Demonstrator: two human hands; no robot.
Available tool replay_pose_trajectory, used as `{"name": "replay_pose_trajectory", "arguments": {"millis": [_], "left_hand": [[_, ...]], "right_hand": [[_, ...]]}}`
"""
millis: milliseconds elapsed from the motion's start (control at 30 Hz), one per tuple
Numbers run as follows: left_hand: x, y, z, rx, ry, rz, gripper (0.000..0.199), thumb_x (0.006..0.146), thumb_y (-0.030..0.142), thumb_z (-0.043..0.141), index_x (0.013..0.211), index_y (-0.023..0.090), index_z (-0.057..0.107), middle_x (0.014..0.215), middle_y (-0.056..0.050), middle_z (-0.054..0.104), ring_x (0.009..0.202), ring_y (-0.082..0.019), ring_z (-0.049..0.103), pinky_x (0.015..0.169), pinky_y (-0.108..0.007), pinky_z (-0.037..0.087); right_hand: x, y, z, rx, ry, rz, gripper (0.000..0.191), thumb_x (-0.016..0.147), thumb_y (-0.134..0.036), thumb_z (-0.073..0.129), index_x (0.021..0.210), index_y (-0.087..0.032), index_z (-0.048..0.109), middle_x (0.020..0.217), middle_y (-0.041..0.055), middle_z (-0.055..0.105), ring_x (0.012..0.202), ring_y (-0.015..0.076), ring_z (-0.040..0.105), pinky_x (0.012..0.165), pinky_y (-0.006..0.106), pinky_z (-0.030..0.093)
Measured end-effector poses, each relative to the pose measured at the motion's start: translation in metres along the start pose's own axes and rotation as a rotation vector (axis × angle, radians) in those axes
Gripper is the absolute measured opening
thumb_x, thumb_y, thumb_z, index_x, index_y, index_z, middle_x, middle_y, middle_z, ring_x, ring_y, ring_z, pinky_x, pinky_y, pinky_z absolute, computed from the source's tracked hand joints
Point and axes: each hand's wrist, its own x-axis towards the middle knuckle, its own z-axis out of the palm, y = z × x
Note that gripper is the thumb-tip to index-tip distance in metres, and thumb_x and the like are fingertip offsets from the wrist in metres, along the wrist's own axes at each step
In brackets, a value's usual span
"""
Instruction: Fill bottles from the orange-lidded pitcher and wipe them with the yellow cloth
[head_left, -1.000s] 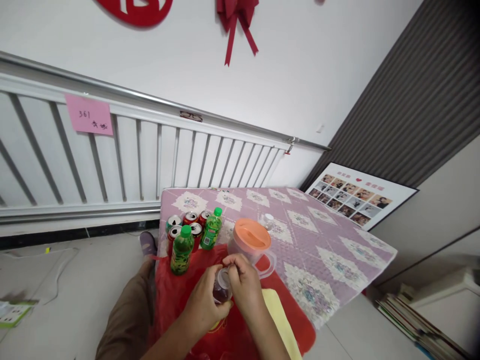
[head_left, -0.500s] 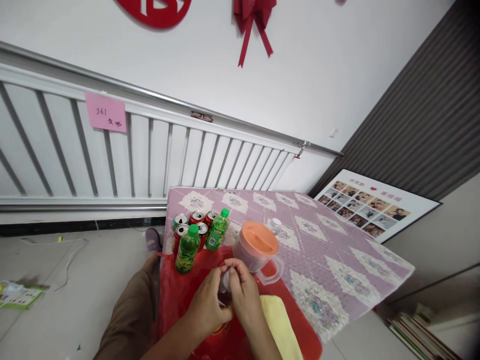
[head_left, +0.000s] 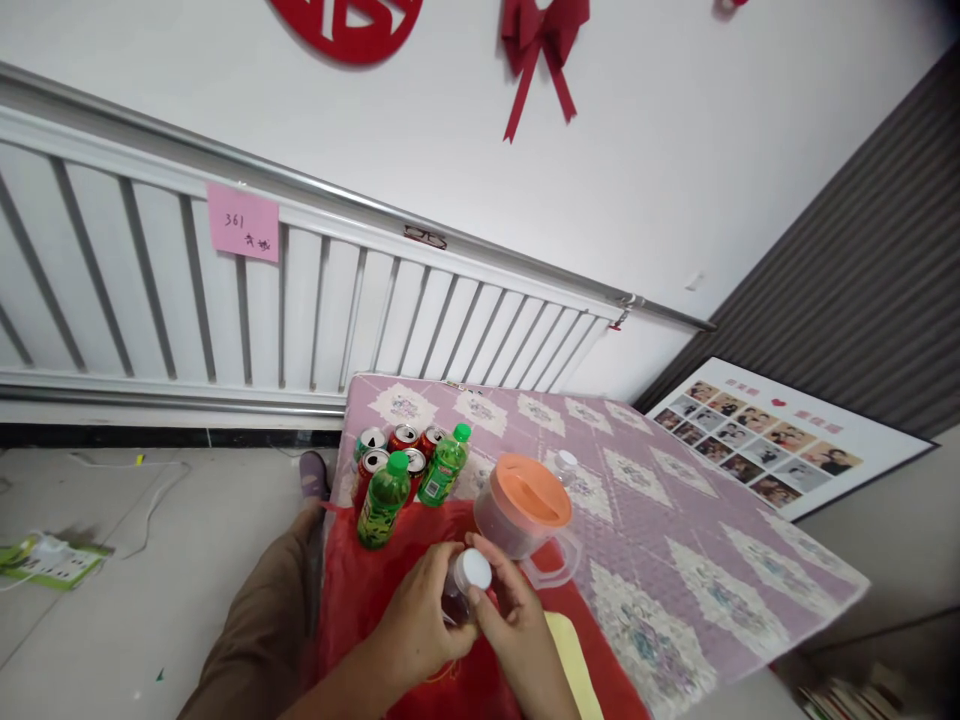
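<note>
The left hand (head_left: pixel 416 625) is curled around a small clear bottle (head_left: pixel 455 600) with dark drink in it. The right hand (head_left: pixel 517 625) is beside it, and its fingers (head_left: pixel 486 598) are closed on the white cap (head_left: pixel 474 571) at the top of the bottle. Both hands hold the bottle low over a red cloth (head_left: pixel 352 600) at the near end of the tabletop (head_left: pixel 675 520).

Just past the hands stands a clear jug (head_left: pixel 525 515) with an orange lid (head_left: pixel 531 487). Its handle points to the right. To the left of the jug stand two green bottles (head_left: pixel 384 500) with green caps. Behind them is a small bunch of red cans (head_left: pixel 405 445), close together. Another small clear bottle with a white cap (head_left: pixel 566 463) stands behind the jug.

A yellow cloth (head_left: pixel 574 665) lies on the red cloth, near the right hand. A purple cover with flower squares lies on the tabletop. A pink note (head_left: pixel 242 222) is stuck on the white rail by the wall.
</note>
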Motion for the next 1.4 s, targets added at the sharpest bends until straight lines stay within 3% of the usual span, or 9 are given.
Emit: {"name": "replay_pose_trajectory", "arguments": {"millis": [200, 400, 633, 867, 1133, 1300, 1400], "left_hand": [[0.001, 0.006, -0.003, 0.003, 0.01, 0.025, 0.06, 0.066, 0.013, 0.064, 0.123, 0.019, 0.047, 0.12, -0.012, 0.062, 0.108, -0.027, 0.061, 0.095, -0.038, 0.05], [0.0, 0.006, -0.003, 0.003, 0.003, 0.015, 0.06, 0.066, 0.013, 0.065, 0.122, 0.02, 0.048, 0.116, -0.011, 0.063, 0.105, -0.026, 0.062, 0.092, -0.037, 0.05], [0.001, 0.008, -0.004, 0.018, 0.0, 0.004, 0.06, 0.066, 0.015, 0.067, 0.122, 0.02, 0.047, 0.118, -0.01, 0.062, 0.107, -0.026, 0.061, 0.094, -0.037, 0.049], [0.001, 0.005, -0.003, 0.036, -0.003, -0.01, 0.067, 0.061, 0.014, 0.07, 0.123, 0.022, 0.046, 0.12, -0.009, 0.061, 0.108, -0.026, 0.06, 0.095, -0.038, 0.048], [0.0, 0.005, -0.003, 0.032, 0.013, -0.018, 0.067, 0.061, 0.017, 0.072, 0.123, 0.021, 0.046, 0.119, -0.009, 0.061, 0.108, -0.026, 0.06, 0.095, -0.039, 0.048], [0.002, 0.007, -0.004, 0.042, 0.002, -0.039, 0.068, 0.061, 0.017, 0.072, 0.124, 0.022, 0.046, 0.12, -0.009, 0.061, 0.109, -0.027, 0.059, 0.097, -0.04, 0.047], [0.002, 0.008, -0.006, 0.048, -0.017, -0.063, 0.07, 0.06, 0.018, 0.073, 0.124, 0.022, 0.046, 0.122, -0.01, 0.06, 0.111, -0.028, 0.059, 0.098, -0.041, 0.046]], "right_hand": [[0.002, 0.002, 0.001, -0.048, 0.02, -0.022, 0.039, 0.076, -0.032, 0.067, 0.115, -0.023, 0.069, 0.121, 0.0109, 0.068, 0.112, 0.0285, 0.062, 0.102, 0.047, 0.046], [0.003, -0.002, -0.001, -0.238, 0.056, -0.124, 0.034, 0.076, -0.029, 0.067, 0.11, -0.024, 0.072, 0.117, 0.0105, 0.069, 0.11, 0.0282, 0.063, 0.101, 0.044, 0.047], [0.004, -0.015, -0.007, -0.406, -0.045, -0.189, 0.032, 0.083, -0.029, 0.063, 0.113, -0.026, 0.069, 0.119, 0.0082, 0.068, 0.112, 0.0262, 0.061, 0.1, 0.041, 0.048], [0.008, -0.029, -0.017, -0.429, -0.182, -0.142, 0.034, 0.088, -0.033, 0.056, 0.119, -0.026, 0.065, 0.126, 0.0081, 0.065, 0.118, 0.0254, 0.057, 0.104, 0.043, 0.044], [0.014, -0.037, -0.017, -0.49, -0.234, -0.188, 0.034, 0.084, -0.026, 0.059, 0.117, -0.026, 0.065, 0.122, 0.008, 0.065, 0.115, 0.0251, 0.058, 0.101, 0.042, 0.044], [0.016, -0.041, -0.016, -0.525, -0.234, -0.255, 0.03, 0.081, -0.021, 0.06, 0.109, -0.025, 0.068, 0.111, 0.0075, 0.067, 0.106, 0.0241, 0.061, 0.095, 0.039, 0.049], [0.017, -0.043, -0.02, -0.513, -0.197, -0.245, 0.03, 0.082, -0.024, 0.06, 0.111, -0.024, 0.067, 0.114, 0.009, 0.066, 0.107, 0.0246, 0.061, 0.095, 0.039, 0.049]]}}
